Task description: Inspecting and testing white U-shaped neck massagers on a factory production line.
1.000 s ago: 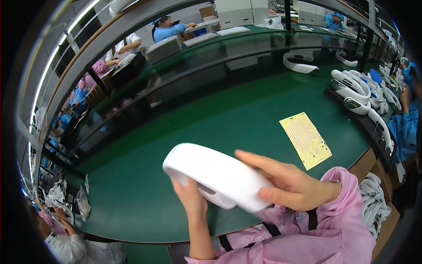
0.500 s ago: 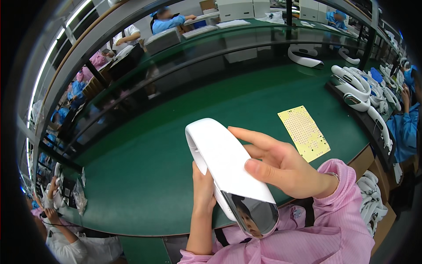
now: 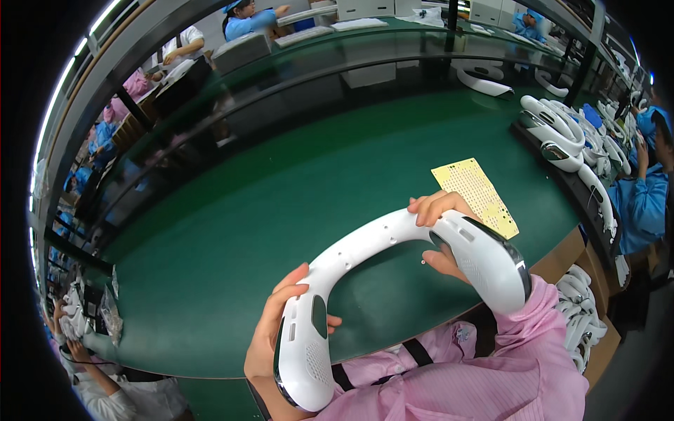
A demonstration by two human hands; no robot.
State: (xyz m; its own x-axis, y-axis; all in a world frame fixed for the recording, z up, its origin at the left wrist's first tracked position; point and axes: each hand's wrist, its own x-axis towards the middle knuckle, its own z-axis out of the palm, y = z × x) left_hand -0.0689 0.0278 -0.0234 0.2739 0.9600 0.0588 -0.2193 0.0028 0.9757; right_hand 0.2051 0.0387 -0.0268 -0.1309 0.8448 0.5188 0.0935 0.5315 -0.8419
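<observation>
A white U-shaped neckband device (image 3: pixel 368 243), perhaps a neck massager, is held up over the green table with its arch pointing away from me. Its wide ends bear small perforated patches, slots and dark glossy panels. My left hand (image 3: pixel 267 323) is closed round the left arm, fingers on top and a fingertip showing inside the curve. On the other arm, my right hand (image 3: pixel 446 204) grips near the bend, with the thumb below. Just beyond that hand lies a yellow perforated sheet (image 3: pixel 477 193) with rows of small dots, flat on the table.
At the right, a black tray (image 3: pixel 562 184) carries several similar white devices. Below the table's right edge, a cardboard box (image 3: pixel 597 351) holds more white parts. A dark shelf rail crosses the far side. Co-workers in blue sit at the right (image 3: pixel 642 203) and far back.
The device has turned from a side-on view to show its whole U shape. My hands have moved apart, one now on each arm of it.
</observation>
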